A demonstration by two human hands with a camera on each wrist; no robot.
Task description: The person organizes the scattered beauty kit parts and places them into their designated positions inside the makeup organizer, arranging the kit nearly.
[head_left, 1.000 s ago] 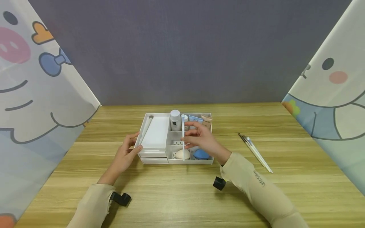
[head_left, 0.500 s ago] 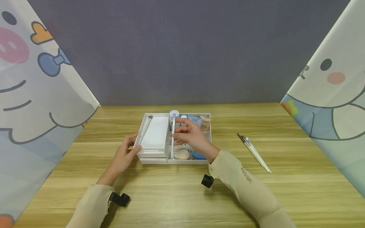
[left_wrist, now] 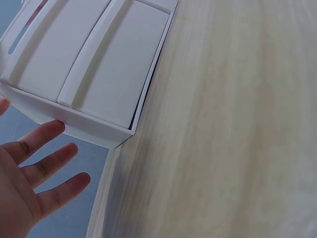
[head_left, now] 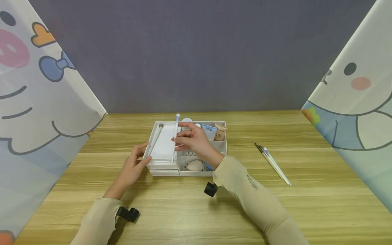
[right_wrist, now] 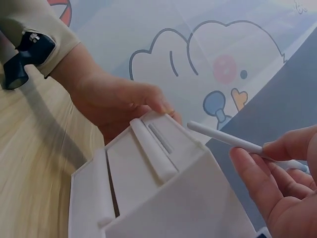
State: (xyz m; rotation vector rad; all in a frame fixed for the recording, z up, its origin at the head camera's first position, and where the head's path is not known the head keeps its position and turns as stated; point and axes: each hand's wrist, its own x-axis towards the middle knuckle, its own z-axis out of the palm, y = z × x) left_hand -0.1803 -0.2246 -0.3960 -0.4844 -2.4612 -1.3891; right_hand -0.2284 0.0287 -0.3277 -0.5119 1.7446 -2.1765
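A white makeup organizer [head_left: 164,173] with drawers stands on the table. My right hand [head_left: 199,143] pinches a slim white makeup brush [head_left: 176,131] between thumb and fingers. The brush points away from me, bristles at the far end, over the right side of the organizer's top-left tray [head_left: 163,149]. Another makeup brush [head_left: 156,139] lies along that tray's left side. At the organizer's front left corner rests my left hand [head_left: 133,166], the thumb near the top edge. In the left wrist view its fingers [left_wrist: 54,161] are spread, one touching the side wall.
The right compartments hold a white-capped bottle [head_left: 186,120], a blue tube [head_left: 209,131], a beige BB tube [head_left: 220,132], a cream sponge [head_left: 195,165] and a mostly hidden blue sponge [head_left: 209,168]. Several more brushes [head_left: 274,165] lie on the table to the right.
My right hand has carried the brush leftward, from above the right compartments to above the top-left tray. The left hand has stayed at the organizer's corner.
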